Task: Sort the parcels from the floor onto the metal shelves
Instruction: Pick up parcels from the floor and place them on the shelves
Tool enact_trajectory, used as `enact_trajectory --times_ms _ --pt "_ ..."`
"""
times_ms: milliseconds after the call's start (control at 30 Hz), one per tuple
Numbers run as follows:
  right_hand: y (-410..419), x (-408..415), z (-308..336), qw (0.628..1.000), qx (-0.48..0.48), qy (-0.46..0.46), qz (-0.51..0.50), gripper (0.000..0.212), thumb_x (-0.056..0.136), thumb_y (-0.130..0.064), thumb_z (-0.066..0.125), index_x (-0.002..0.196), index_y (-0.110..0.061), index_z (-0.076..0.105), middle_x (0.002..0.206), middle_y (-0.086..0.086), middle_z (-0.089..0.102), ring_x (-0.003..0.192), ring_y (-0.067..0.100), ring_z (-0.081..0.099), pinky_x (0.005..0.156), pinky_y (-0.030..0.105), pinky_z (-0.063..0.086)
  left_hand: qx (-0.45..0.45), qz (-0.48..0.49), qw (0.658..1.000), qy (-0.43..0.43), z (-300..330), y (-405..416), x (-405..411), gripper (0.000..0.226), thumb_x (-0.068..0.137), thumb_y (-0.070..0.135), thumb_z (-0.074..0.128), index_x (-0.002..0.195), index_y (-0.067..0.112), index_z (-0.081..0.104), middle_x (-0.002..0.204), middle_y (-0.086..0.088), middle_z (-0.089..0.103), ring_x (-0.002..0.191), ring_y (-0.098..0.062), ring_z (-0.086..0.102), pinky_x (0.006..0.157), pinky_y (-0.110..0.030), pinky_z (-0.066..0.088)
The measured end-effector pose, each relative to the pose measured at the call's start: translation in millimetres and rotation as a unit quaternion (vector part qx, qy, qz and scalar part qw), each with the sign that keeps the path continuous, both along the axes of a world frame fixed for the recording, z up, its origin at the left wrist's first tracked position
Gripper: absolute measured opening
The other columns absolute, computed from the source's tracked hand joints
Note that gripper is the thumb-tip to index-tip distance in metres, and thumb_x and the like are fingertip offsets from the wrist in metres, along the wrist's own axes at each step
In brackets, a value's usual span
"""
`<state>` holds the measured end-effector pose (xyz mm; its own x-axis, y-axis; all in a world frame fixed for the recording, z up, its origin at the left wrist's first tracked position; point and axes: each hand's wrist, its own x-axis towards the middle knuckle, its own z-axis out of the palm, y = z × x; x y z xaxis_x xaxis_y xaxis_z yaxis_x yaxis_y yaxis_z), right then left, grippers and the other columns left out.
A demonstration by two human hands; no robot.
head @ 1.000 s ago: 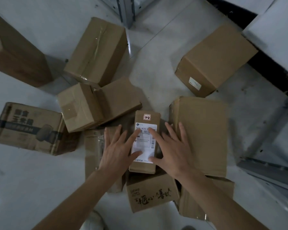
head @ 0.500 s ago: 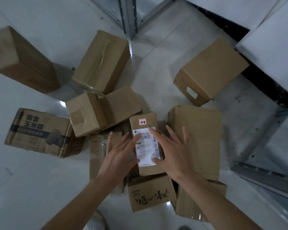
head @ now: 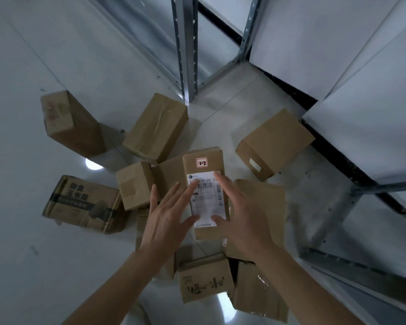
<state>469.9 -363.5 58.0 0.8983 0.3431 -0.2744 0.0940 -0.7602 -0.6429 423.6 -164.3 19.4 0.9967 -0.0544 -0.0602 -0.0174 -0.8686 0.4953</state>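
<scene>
Fingers [head: 167,195] of both hands straight, flanking narrow brown parcel [head: 205,165]; white barcode label, "2-2" sticker.

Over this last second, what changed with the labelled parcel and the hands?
Both hands, left hand and right hand, have lifted the labelled parcel off the pile, flat fingers pressing its sides. The other boxes, like the printed box, stay on the floor.
</scene>
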Motion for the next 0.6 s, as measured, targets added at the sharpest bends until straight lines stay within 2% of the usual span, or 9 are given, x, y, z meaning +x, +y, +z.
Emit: enact_trajectory --times_ms 100,200,233,300,333,467,600 --pt "1 13 50 0.999 0.026 -0.021 -0.016 0.106 0.089 -0.026 0.08 0.159 -0.056 0.006 0.165 -0.019 0.031 0.138 0.0 0.043 0.098 0.027 0.057 -0.038 0.01 0.999 -0.013 52 -3 15 0.094 0.085 0.033 0.077 0.16 0.036 0.02 0.155 0.002 0.046 0.147 -0.025 0.038 0.117 -0.066 0.028" --pt "3 30 111 0.996 0.052 -0.061 -0.033 0.106 0.087 -0.018 0.082 0.162 -0.049 0.014 0.163 -0.018 0.033 0.13 -0.01 0.039 0.092 0.007 0.051 -0.079 0.011 0.995 -0.06 117 -5 32 0.087 0.089 0.029 0.074 0.16 0.033 0.024 0.158 0.004 0.041 0.137 -0.02 0.047 0.095 -0.055 0.055" --pt "2 36 134 0.995 0.062 -0.071 -0.037 0.105 0.086 -0.015 0.082 0.162 -0.046 0.017 0.163 -0.016 0.034 0.131 -0.007 0.041 0.091 0.01 0.053 -0.084 0.013 0.994 -0.075 141 -6 38 0.085 0.09 0.03 0.073 0.16 0.032 0.025 0.158 0.004 0.04 0.13 -0.02 0.053 0.087 -0.048 0.061" --pt "2 46 183 0.992 0.076 -0.092 -0.042 0.104 0.086 -0.012 0.082 0.163 -0.043 0.019 0.164 -0.015 0.034 0.134 0.001 0.046 0.095 0.025 0.059 -0.097 0.015 0.99 -0.102 192 -8 49 0.078 0.093 0.033 0.067 0.159 0.031 0.027 0.16 0.002 0.038 0.119 -0.022 0.063 0.079 -0.032 0.063" --pt "2 51 210 0.991 0.08 -0.104 -0.042 0.104 0.086 -0.012 0.082 0.162 -0.044 0.019 0.164 -0.015 0.034 0.135 0.002 0.046 0.095 0.029 0.06 -0.103 0.012 0.988 -0.119 218 -8 53 0.075 0.094 0.034 0.065 0.159 0.03 0.027 0.16 0.001 0.037 0.119 -0.022 0.064 0.079 -0.029 0.061" --pt "2 64 325 0.984 0.087 -0.154 -0.027 0.108 0.085 -0.014 0.084 0.16 -0.052 0.016 0.161 -0.014 0.041 0.135 0.003 0.049 0.098 0.034 0.059 -0.106 0.006 0.98 -0.171 329 -6 66 0.083 0.093 0.031 0.067 0.16 0.04 0.018 0.164 0.002 0.03 0.129 -0.022 0.058 0.088 -0.038 0.062" --pt "-2 60 453 0.973 0.057 -0.224 -0.005 0.115 0.087 -0.022 0.083 0.153 -0.067 0.002 0.165 -0.025 0.029 0.139 0.003 0.047 0.107 0.031 0.05 -0.101 0.02 0.971 -0.217 452 -7 66 0.086 0.093 0.024 0.07 0.159 0.045 0.017 0.166 0.008 0.026 0.129 -0.019 0.058 0.09 -0.036 0.056"
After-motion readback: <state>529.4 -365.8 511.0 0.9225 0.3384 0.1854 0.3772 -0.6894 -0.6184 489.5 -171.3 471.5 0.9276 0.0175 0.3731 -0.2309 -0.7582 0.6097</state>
